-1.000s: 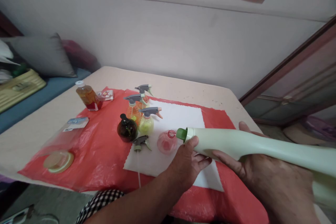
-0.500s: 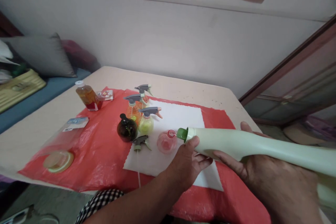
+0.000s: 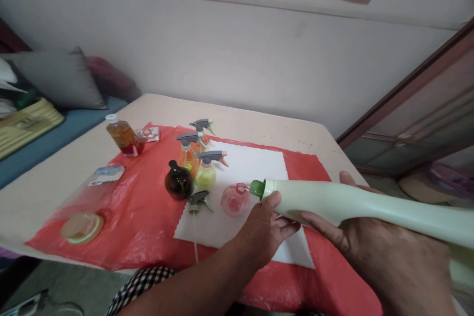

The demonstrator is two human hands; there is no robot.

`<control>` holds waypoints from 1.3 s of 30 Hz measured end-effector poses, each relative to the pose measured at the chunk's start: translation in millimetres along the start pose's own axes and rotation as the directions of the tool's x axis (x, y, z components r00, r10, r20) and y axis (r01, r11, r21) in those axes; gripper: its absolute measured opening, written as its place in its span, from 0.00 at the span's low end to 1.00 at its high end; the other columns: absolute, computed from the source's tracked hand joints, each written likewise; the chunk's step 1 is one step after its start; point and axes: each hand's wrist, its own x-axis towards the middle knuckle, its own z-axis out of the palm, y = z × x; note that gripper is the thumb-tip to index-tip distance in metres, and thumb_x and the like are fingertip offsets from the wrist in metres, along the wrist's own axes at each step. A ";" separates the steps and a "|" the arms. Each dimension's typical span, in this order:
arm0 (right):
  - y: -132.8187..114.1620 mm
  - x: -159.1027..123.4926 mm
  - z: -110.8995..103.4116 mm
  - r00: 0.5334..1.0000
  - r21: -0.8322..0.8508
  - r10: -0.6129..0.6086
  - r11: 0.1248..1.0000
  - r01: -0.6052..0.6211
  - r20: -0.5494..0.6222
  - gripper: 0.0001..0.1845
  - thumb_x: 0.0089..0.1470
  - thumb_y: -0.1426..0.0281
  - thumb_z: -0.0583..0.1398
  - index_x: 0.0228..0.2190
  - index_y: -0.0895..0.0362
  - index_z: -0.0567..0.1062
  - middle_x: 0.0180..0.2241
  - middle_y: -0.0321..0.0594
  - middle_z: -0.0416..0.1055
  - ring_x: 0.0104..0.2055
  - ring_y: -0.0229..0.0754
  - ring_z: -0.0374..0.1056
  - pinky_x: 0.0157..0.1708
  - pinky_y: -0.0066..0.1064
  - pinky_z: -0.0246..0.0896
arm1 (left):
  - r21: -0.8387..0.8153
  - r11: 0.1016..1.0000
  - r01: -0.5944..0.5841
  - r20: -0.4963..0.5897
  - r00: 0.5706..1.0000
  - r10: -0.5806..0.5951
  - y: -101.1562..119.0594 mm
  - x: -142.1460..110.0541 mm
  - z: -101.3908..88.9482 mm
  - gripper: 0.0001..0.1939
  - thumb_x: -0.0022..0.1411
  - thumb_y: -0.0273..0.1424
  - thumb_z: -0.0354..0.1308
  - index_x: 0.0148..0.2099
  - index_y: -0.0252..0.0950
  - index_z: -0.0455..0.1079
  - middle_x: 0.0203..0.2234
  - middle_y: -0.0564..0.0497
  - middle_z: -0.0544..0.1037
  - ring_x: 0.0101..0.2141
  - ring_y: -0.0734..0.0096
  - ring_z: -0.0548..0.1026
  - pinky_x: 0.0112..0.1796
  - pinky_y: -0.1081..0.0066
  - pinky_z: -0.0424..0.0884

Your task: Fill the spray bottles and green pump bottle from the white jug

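A long pale green bottle [image 3: 355,205] lies tilted nearly flat, its green spout [image 3: 256,188] at the mouth of a small pink round bottle [image 3: 234,200] standing on a white sheet [image 3: 255,168]. My left hand [image 3: 264,229] grips the green bottle's neck from below. My right hand [image 3: 385,256] wraps under its body, thumb on top. A loose grey spray head [image 3: 198,200] lies beside the pink bottle.
On the red plastic cover [image 3: 144,212] stand a dark brown round bottle [image 3: 178,182], three small spray bottles [image 3: 205,168] and an amber bottle [image 3: 124,136]. A yellowish lid [image 3: 81,227] under clear film lies front left. Cushions [image 3: 59,76] are at far left.
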 end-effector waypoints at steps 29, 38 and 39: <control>-2.1 -2.1 2.1 1.000 0.021 0.023 1.000 -0.023 -0.003 0.56 0.52 0.36 0.50 0.57 0.76 0.67 0.31 0.57 0.77 0.34 0.57 0.69 0.25 0.35 0.43 | 0.021 1.000 0.002 -0.014 1.000 -0.002 0.5 0.9 -0.2 0.31 0.63 0.42 0.58 0.62 0.28 0.62 0.57 0.36 0.73 0.56 0.52 0.72 0.59 0.55 0.64; -2.0 -2.0 2.3 1.000 0.022 0.023 0.999 -0.024 0.013 0.57 0.52 0.36 0.51 0.58 0.77 0.65 0.30 0.57 0.76 0.36 0.57 0.70 0.25 0.34 0.42 | 0.007 1.000 -0.001 -0.022 1.000 0.001 -1.0 0.6 -0.2 0.31 0.62 0.42 0.59 0.61 0.29 0.64 0.55 0.36 0.74 0.55 0.53 0.73 0.59 0.56 0.64; -1.9 -1.8 2.4 1.000 0.025 0.021 0.999 -0.021 0.010 0.57 0.52 0.36 0.51 0.58 0.77 0.65 0.30 0.57 0.76 0.36 0.57 0.70 0.25 0.35 0.42 | 0.004 1.000 -0.002 -0.024 1.000 0.002 -1.1 0.7 -0.2 0.31 0.61 0.42 0.59 0.61 0.28 0.64 0.55 0.36 0.74 0.55 0.53 0.73 0.59 0.56 0.64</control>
